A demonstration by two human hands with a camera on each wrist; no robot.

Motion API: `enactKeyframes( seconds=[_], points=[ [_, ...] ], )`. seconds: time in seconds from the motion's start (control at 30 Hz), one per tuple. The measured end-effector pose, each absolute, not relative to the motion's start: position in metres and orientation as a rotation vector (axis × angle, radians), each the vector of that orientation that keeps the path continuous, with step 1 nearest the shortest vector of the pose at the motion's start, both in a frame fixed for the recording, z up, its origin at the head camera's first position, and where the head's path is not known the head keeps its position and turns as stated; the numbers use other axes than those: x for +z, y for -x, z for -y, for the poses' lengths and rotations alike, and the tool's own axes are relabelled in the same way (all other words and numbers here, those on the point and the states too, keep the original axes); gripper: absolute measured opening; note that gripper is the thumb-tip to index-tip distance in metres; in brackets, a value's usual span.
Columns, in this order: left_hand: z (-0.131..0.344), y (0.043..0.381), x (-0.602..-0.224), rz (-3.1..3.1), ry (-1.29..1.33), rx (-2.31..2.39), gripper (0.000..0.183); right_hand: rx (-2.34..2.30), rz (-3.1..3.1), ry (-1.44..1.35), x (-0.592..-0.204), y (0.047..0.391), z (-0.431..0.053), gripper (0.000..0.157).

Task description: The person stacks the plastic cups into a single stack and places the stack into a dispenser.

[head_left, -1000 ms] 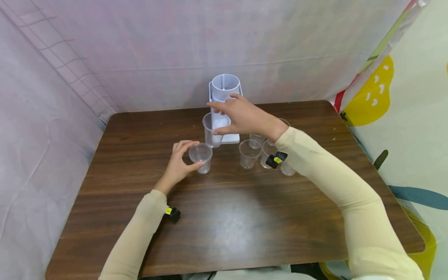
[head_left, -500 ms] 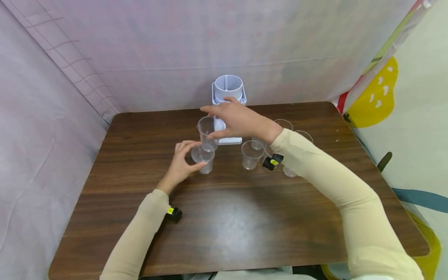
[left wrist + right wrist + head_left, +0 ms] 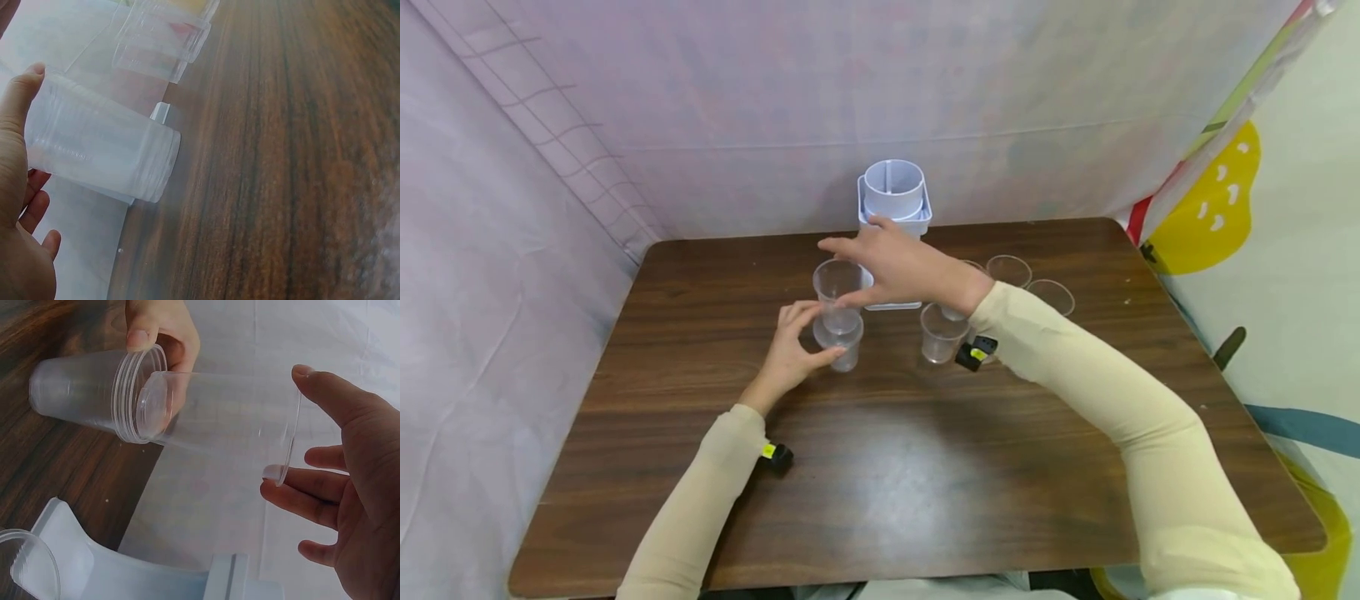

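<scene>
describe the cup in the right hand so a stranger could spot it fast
Find the brown table, then the white stand at its far edge. In front of it, the right hand holds a clear cup by the rim. Only its base is at the mouth of the nested cups in the left hand.

1. Head view: bright, fairly even light; pale glare on the brown tabletop [image 3: 895,483], soft shadow on the backdrop [image 3: 760,108] left of the white stand [image 3: 893,204].
2. Left wrist view: hazy, soft, with whitish glare at lower right.
3. Right wrist view: dimmer, greyish; the clear cup [image 3: 219,412] looks faint against the backdrop.
</scene>
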State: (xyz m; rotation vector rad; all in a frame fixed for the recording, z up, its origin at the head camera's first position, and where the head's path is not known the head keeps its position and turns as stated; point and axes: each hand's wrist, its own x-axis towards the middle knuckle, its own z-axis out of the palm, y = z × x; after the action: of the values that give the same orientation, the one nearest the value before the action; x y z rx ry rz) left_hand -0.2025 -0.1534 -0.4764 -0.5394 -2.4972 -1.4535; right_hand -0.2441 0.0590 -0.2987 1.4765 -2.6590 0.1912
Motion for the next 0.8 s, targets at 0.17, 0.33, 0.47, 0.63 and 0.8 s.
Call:
enactKeyframes(
  seconds=[0.17,0.33,0.47,0.63,0.8],
  points=[
    [0.153,0.203,-0.477,2.496,0.540,-1.464,0.065,0.193,2.641,-1.496,-0.304,0.245,-0.056,0.079],
    [0.154,0.203,-0.478,2.497,0.546,-1.458,0.062,0.225,2.638,-1.540,-0.309,0.244,-0.055,0.080],
    [0.154,0.203,-0.478,2.493,0.555,-1.456,0.062,0.240,2.639,-1.568,-0.316,0.243,-0.054,0.079],
    [0.154,0.203,-0.479,2.499,0.559,-1.472,0.064,0.252,2.653,-1.600,-0.322,0.241,-0.052,0.081],
    [0.154,0.202,-0.478,2.510,0.553,-1.486,0.064,0.253,2.665,-1.604,-0.329,0.239,-0.051,0.082]
  ],
)
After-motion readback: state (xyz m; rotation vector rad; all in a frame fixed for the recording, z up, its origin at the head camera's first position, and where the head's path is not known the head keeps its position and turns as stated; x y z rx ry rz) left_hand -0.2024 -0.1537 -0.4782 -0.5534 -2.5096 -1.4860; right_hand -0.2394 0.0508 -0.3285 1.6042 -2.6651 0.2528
